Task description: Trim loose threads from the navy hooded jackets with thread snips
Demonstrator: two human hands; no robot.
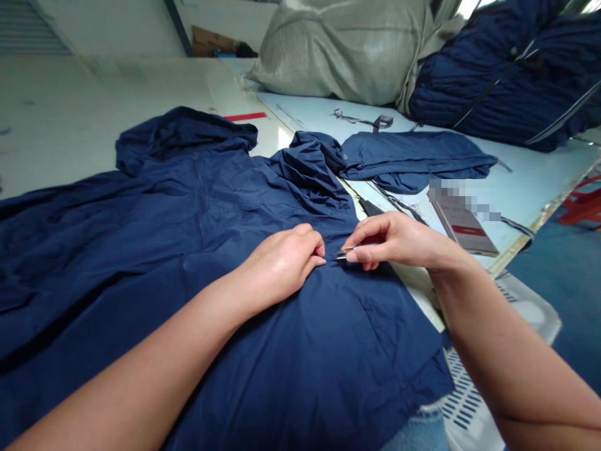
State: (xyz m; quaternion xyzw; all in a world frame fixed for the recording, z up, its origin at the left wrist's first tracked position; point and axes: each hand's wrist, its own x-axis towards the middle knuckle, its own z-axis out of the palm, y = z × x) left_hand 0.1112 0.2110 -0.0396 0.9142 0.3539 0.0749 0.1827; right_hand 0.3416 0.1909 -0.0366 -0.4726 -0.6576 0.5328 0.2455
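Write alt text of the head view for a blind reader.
A person's left hand lies curled on a navy garment spread across a table while the right hand holds a small shiny tool nearby. Behind lie more navy fabric, a pale sack and a tied navy bundle.

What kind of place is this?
Most likely a garment workshop: a navy garment is spread over a broad pale table, and a big stuffed sack and a tied bundle of navy cloth sit beyond it.
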